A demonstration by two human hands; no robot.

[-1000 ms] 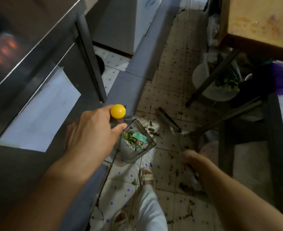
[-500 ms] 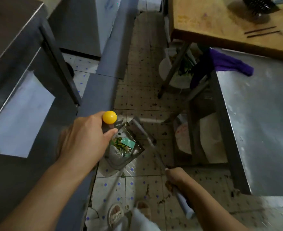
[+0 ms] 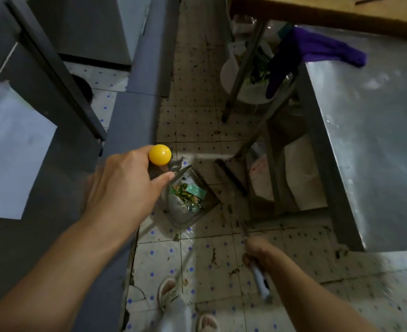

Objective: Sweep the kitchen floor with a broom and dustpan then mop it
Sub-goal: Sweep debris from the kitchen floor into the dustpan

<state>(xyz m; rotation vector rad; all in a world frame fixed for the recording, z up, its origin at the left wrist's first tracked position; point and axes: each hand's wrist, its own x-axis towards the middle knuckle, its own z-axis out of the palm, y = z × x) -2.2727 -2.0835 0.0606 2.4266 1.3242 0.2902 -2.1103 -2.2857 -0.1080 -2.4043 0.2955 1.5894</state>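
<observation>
Head view. I counted two hands, each grasping one handle. My left hand (image 3: 123, 188) was curled around the top of the dustpan's upright handle, just below its single yellow knob (image 3: 159, 155). The one dustpan (image 3: 190, 200) stood on the tiled floor (image 3: 197, 121) below that hand, its tray holding a heap of green and orange scraps and one teal wrapper (image 3: 198, 190). My right hand (image 3: 257, 250) was clenched around the one broom handle (image 3: 259, 281), whose pale end stuck out below the fist; the shaft ran forward toward the dustpan, and the broom head was too blurred to place. Loose debris lay scattered on the tiles between the dustpan and the right hand. Two sandalled feet (image 3: 167, 289) showed at the bottom edge. One steel table (image 3: 377, 140) stood to the right, with one purple cloth (image 3: 326, 50) draped over its far corner. One wooden tabletop (image 3: 317, 8) lay beyond it.
</observation>
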